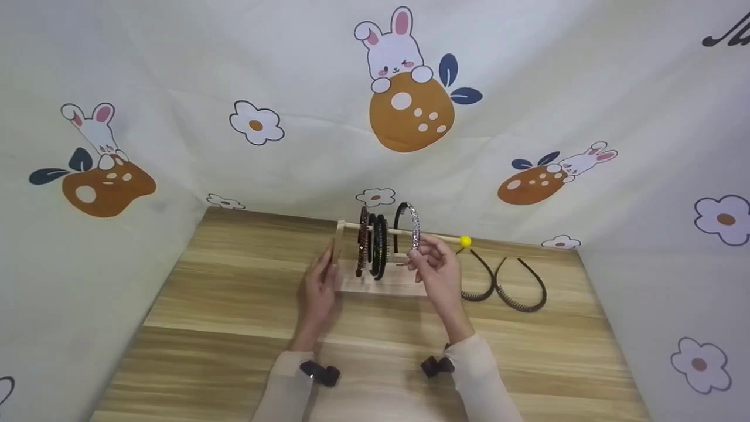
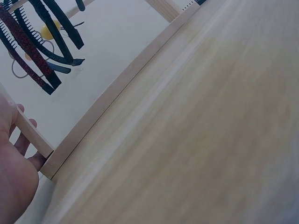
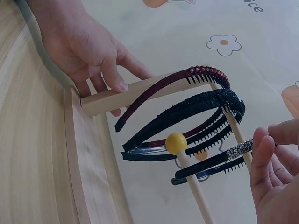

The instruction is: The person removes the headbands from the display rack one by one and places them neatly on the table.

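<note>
A wooden headband stand (image 1: 381, 286) has an upright post and side rods, one tipped with a yellow ball (image 1: 465, 241). My left hand (image 1: 320, 288) grips the post low down, thumb on one side and fingers on the other, as the right wrist view shows. With thumb and fingers, my right hand (image 1: 439, 275) pinches a black headband with silver sparkle (image 1: 416, 225), which loops round the upper rod. Nearer the post hang a dark red jewelled headband (image 3: 163, 86) and several black toothed headbands (image 3: 187, 107).
Two dark toothed headbands, a nearer-in one (image 1: 485, 272) and an outer one (image 1: 542, 287), lie on the wood-grain table (image 1: 234, 363) right of the stand. A pale cloth (image 1: 304, 64) printed with rabbits and flowers rises behind and at both sides.
</note>
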`<state>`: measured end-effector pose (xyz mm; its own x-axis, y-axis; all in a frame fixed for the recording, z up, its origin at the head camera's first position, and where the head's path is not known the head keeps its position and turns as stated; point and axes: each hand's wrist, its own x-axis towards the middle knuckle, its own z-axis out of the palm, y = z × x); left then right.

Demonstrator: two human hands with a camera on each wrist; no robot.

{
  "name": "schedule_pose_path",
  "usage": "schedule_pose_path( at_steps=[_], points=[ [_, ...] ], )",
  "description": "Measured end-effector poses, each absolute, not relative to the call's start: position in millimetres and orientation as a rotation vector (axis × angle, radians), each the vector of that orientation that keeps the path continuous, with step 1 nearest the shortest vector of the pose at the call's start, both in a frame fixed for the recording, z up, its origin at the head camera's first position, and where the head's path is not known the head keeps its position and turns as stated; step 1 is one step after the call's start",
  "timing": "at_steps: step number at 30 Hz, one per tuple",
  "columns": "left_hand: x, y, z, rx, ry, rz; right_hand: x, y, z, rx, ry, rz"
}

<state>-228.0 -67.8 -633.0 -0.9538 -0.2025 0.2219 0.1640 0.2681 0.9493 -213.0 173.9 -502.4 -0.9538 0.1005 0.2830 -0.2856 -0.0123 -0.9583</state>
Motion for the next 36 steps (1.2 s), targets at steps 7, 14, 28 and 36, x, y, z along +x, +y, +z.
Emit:
schedule_pose_path(
  at_steps=[7, 14, 28, 36],
  points=[
    [-229, -68, -634, 0.003, -2.225, -1.712, -213, 175, -496, 0.189, -1.964, 2.059],
    [-230, -66, -633, -0.015, -2.199, -1.593, -212, 178, -493, 0.172, -1.954, 2.044],
    [-231, -66, -630, -0.015, -2.188, -1.657, -212, 186, -490, 0.139, -1.917, 2.047],
    [-229, -67, -632, 0.023, -2.211, -1.699, -211, 194, -486, 0.106, -1.894, 2.046]
  ],
)
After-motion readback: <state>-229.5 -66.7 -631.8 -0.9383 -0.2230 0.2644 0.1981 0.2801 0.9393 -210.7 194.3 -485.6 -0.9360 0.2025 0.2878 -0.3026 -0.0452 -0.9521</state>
